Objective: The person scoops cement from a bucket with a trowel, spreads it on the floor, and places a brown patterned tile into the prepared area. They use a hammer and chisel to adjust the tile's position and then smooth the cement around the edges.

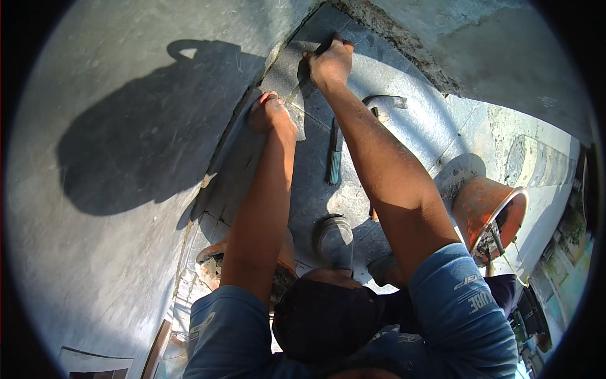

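Note:
A narrow dark grey tile (285, 74) lies against the foot of the wall, on the paved floor. My left hand (273, 115) is closed at its near end, fingers curled over the edge by the wall. Farther off, my right hand (331, 63) grips the far part of the tile, its fingertips partly in shadow. Between my forearms lies a tool with a teal ribbed handle (335, 165) and a dark shaft. The curved metal head of a hammer (386, 101) shows beyond my right forearm, which hides most of its handle.
An orange bucket (470, 208) leans at the right, a tool handle and wire at its mouth. Another bucket of mortar (211, 262) stands under my left arm, partly hidden. The grey wall (126, 265) runs along the left; a rough-edged ledge (416, 50) bounds the far right.

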The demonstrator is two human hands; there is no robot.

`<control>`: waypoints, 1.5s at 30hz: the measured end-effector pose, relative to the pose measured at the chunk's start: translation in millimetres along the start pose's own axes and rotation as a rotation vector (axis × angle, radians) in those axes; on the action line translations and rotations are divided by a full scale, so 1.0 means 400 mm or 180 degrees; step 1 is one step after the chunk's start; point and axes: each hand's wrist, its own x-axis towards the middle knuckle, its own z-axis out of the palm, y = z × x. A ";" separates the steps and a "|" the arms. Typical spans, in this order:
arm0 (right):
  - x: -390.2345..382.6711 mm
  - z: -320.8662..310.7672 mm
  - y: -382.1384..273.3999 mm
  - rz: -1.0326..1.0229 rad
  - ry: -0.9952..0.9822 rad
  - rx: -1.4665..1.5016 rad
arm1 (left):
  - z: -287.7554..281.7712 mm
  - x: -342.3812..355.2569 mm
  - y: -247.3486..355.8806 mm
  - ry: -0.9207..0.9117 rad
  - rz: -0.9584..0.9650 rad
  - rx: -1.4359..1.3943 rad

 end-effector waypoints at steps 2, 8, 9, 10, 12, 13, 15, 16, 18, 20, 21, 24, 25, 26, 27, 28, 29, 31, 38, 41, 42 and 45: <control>-0.020 0.000 -0.030 0.0051 -0.0075 0.0128 | -0.009 0.011 0.004 0.0071 0.0060 -0.0090; 0.013 -0.033 -0.041 0.0202 -0.0330 0.0125 | -0.016 -0.072 -0.018 -0.0581 0.2359 0.1377; 0.020 -0.051 -0.028 0.0078 -0.0365 0.0057 | -0.013 -0.090 -0.012 -0.0980 0.3327 0.1959; 0.025 -0.070 -0.014 -0.0045 -0.0404 -0.0014 | -0.005 -0.107 -0.004 -0.1370 0.4299 0.2536; -0.006 -0.149 -0.018 -0.0283 -0.0515 0.0052 | 0.013 -0.079 0.024 -0.1524 0.4673 0.2875; -0.036 -0.201 -0.014 -0.0407 -0.0560 0.0082 | 0.031 -0.053 0.046 -0.1602 0.4864 0.3036; -0.137 -0.298 0.035 -0.0488 0.0163 -0.0061 | 0.051 0.019 0.048 -0.1505 0.5276 0.3464; -0.192 -0.346 0.085 -0.0532 0.0384 -0.0368 | 0.055 0.020 0.058 -0.1572 0.5258 0.3654; -0.296 -0.408 0.181 -0.0191 0.0341 -0.0708 | 0.064 0.024 0.063 -0.1600 0.5381 0.3855; -0.356 -0.420 0.243 0.0361 0.0021 -0.0771 | 0.081 0.024 0.048 -0.1530 0.5397 0.3977; -0.368 -0.412 0.269 0.0506 -0.0077 -0.0784 | 0.087 0.025 0.042 -0.1486 0.5402 0.4052; -0.340 -0.386 0.265 -0.0193 0.0711 -0.0806 | 0.102 0.005 0.039 -0.1252 0.5573 0.4172; -0.318 -0.374 0.253 -0.0548 0.1025 -0.0857 | 0.101 0.001 0.040 -0.1196 0.5587 0.4220; -0.300 -0.366 0.229 -0.0281 0.0694 -0.0609 | 0.099 -0.002 0.040 -0.1187 0.5664 0.4272; -0.290 -0.367 0.210 -0.0307 0.0578 -0.0764 | 0.103 -0.005 0.038 -0.1178 0.5739 0.4323; -0.268 -0.370 0.186 -0.0376 0.0486 -0.0906 | 0.122 -0.003 0.046 -0.1120 0.5831 0.4341; -0.252 -0.370 0.171 -0.0446 0.0393 -0.1050 | 0.146 -0.006 0.050 -0.1085 0.6066 0.4118; -0.238 -0.373 0.169 -0.0501 0.0036 -0.1522 | 0.196 -0.017 0.044 -0.1031 0.6487 0.3675; -0.139 -0.415 0.220 -0.0657 -0.1153 -0.2087 | 0.242 -0.005 0.039 -0.1134 0.5861 0.4255; -0.082 -0.441 0.167 -0.0415 -0.1765 -0.2453 | 0.244 0.003 0.040 -0.0935 0.6160 0.4167; -0.077 -0.463 0.135 -0.0560 -0.1956 -0.2722 | 0.241 0.003 0.040 -0.1029 0.6035 0.4269; -0.089 -0.539 0.146 -0.0694 -0.1726 -0.2280 | 0.249 -0.019 0.042 -0.1174 0.5876 0.4307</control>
